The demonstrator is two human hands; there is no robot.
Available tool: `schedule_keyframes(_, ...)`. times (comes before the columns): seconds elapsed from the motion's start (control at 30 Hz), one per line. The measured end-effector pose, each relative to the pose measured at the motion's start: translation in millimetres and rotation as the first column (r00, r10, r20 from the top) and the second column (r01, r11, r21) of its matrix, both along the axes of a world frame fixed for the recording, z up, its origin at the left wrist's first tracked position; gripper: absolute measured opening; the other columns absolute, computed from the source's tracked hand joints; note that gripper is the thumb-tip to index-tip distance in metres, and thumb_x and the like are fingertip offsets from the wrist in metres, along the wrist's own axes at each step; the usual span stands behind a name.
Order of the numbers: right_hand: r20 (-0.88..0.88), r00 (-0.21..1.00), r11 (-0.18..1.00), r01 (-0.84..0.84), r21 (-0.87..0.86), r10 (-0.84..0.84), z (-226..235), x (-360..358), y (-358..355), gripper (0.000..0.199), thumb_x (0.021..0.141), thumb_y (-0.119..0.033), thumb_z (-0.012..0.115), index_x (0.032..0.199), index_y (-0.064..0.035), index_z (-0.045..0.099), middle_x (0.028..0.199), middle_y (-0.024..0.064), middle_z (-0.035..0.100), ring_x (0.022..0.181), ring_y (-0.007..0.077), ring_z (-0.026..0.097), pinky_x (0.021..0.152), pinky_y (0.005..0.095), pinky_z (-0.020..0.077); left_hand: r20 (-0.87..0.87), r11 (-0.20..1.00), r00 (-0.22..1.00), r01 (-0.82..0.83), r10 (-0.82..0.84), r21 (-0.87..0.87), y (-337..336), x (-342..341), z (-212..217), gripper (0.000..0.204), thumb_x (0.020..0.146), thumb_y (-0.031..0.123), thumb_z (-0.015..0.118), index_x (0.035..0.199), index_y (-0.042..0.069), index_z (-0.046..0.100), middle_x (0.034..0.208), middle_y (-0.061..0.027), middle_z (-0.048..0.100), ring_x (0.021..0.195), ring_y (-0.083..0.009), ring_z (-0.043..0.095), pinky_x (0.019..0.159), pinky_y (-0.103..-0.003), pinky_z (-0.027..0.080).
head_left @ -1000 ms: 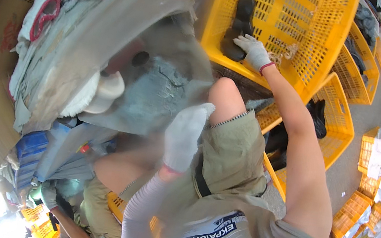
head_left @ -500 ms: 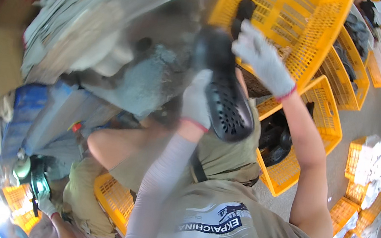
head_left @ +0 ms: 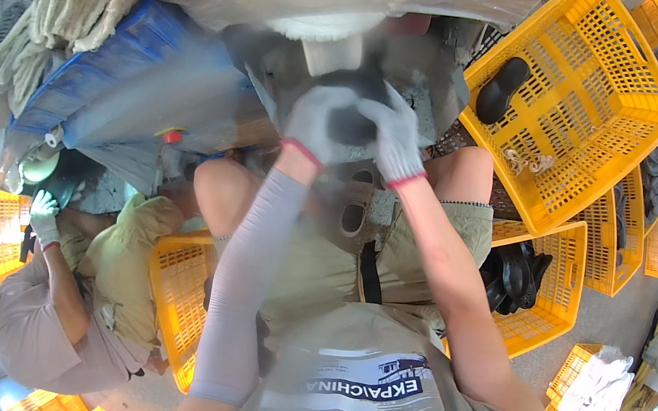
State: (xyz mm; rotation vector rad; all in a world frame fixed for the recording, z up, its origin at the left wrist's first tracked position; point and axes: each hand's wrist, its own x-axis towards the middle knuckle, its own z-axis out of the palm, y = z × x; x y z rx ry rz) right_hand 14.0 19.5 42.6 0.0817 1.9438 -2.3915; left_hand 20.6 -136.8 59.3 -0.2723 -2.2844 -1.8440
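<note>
Both hands have dropped from the crate (head_left: 616, 104); left hand (head_left: 318, 121) and right hand (head_left: 393, 137) now clasp one dark shoe (head_left: 353, 115), fingers curled round it

Single head-worn fisheye looks steeply down, close over the lap and crates (head_left: 583, 99)

Left hand (head_left: 317, 123) and right hand (head_left: 394, 137): grey knit cloth gloves, matt, red-trimmed cuffs, both closed on a dark shoe (head_left: 353, 111), matt and rubbery, blurred. Yellow crate (head_left: 614, 120) right of the shoe: moulded lattice plastic, slight sheen; black sandal (head_left: 502, 89) inside it, smooth, matt. Left of the shoe: blue tarp (head_left: 120, 93), smooth woven plastic.
</note>
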Motion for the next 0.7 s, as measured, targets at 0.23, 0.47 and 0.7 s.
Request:
schedule_keyframes(0.23, 0.069, 0.987, 0.825, -0.161, 0.542, 0.147, 29, 93, 108, 0.089, 0.089, -0.014, 0.078, 0.165, 0.0058, 0.037, 0.152, 0.0181, 0.061, 0.136, 0.0251, 0.062, 0.111, 0.0356, 0.0511, 0.547, 0.417, 0.68, -0.37, -0.488, 0.831, 74, 30, -45, 0.037, 0.109, 0.028, 0.066, 0.132, 0.0, 0.07, 0.119, -0.0113, 0.076, 0.11, -0.0241, 0.073, 0.096, -0.039, 0.06)
schedule_keyframes(0.47, -0.347, 0.877, 0.69, 0.476, 0.545, -0.332, 25, 2, 53, 0.097, 0.08, -0.02, 0.082, 0.164, 0.0033, 0.039, 0.154, 0.0256, 0.058, 0.136, 0.0361, 0.062, 0.115, 0.04, 0.0494, 0.335, 0.14, 0.852, -0.304, -0.402, 0.942, 120, -87, -60, 0.046, 0.111, 0.038, 0.061, 0.14, 0.002, 0.065, 0.133, -0.0166, 0.073, 0.118, -0.0375, 0.072, 0.109, -0.052, 0.057)
schedule_keyframes(0.7, -0.299, 0.946, 0.687, 0.301, 0.661, -0.127, 10, -47, 38, 0.076, 0.083, -0.026, 0.078, 0.147, 0.0056, 0.052, 0.127, 0.0307, 0.07, 0.118, 0.0439, 0.071, 0.1, 0.0492, 0.0573, 0.568, 0.89, 0.823, -0.241, -0.023, 0.386, 28, -128, -126, 0.049, 0.107, 0.042, 0.067, 0.138, 0.004, 0.067, 0.132, -0.0163, 0.074, 0.12, -0.0386, 0.071, 0.105, -0.051, 0.057)
